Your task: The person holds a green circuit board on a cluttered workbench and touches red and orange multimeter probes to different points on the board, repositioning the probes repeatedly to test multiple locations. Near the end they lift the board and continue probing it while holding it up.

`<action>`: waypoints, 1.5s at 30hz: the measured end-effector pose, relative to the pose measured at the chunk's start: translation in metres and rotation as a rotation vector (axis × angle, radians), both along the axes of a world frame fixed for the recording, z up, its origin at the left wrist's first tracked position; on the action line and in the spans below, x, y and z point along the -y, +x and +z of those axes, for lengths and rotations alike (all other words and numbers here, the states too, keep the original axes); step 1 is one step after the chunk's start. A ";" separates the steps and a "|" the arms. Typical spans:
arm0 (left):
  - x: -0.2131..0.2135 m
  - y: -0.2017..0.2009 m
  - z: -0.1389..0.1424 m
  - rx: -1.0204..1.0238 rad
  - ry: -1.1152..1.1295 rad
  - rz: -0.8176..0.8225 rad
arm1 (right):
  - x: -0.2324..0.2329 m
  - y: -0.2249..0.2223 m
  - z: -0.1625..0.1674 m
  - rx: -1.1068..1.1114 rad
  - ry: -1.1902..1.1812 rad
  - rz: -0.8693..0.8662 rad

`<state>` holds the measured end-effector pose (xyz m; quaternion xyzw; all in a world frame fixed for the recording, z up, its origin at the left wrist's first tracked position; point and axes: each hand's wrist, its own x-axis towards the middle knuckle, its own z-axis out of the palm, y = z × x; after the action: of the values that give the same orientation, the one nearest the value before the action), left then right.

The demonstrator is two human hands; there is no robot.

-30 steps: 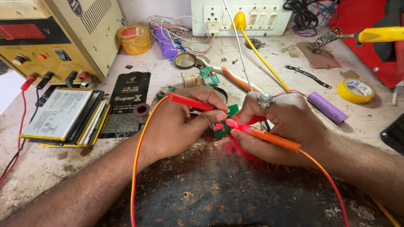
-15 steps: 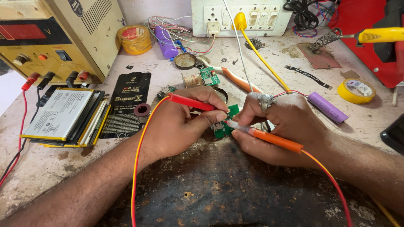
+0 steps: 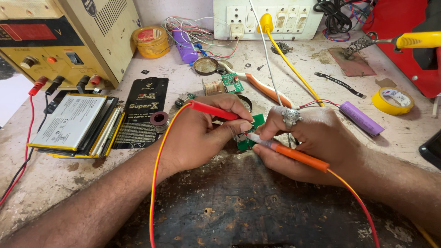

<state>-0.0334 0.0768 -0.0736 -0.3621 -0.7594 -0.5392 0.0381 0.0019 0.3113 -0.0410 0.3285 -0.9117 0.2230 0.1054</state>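
Observation:
My left hand (image 3: 202,135) grips a red test probe (image 3: 213,110), its tip angled down toward a small green circuit board (image 3: 250,133) on the bench. My right hand (image 3: 312,142), with a large ring on one finger, holds an orange test probe (image 3: 294,155) whose tip meets the same board from the right. Both hands crowd around the board and hide most of it. Red and yellow leads trail from the probes toward me.
A beige power supply (image 3: 59,36) stands at far left, with a stack of flat batteries (image 3: 73,121) and a black packet (image 3: 142,115) beside it. A purple cell (image 3: 360,117), yellow tape roll (image 3: 392,100), wall socket strip (image 3: 266,18) and soldering iron (image 3: 413,40) lie beyond.
The red glow seen at the board a second ago is gone. Both probe tips stay on the board; the hands have barely shifted.

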 end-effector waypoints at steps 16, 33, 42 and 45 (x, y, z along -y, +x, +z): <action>0.005 0.001 -0.001 -0.062 -0.012 -0.007 | 0.001 -0.004 0.001 -0.096 -0.092 0.090; 0.008 0.000 0.001 -0.067 -0.008 -0.017 | 0.004 -0.004 0.003 -0.040 -0.062 0.025; 0.009 0.001 0.004 -0.046 -0.022 -0.014 | 0.005 -0.004 0.001 0.010 -0.082 -0.002; 0.009 0.001 0.004 -0.059 -0.028 -0.011 | 0.004 -0.005 0.001 -0.026 -0.103 0.031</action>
<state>-0.0323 0.0676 -0.0697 -0.3826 -0.7633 -0.5180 0.0521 -0.0028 0.3070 -0.0399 0.3397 -0.8924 0.2670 0.1303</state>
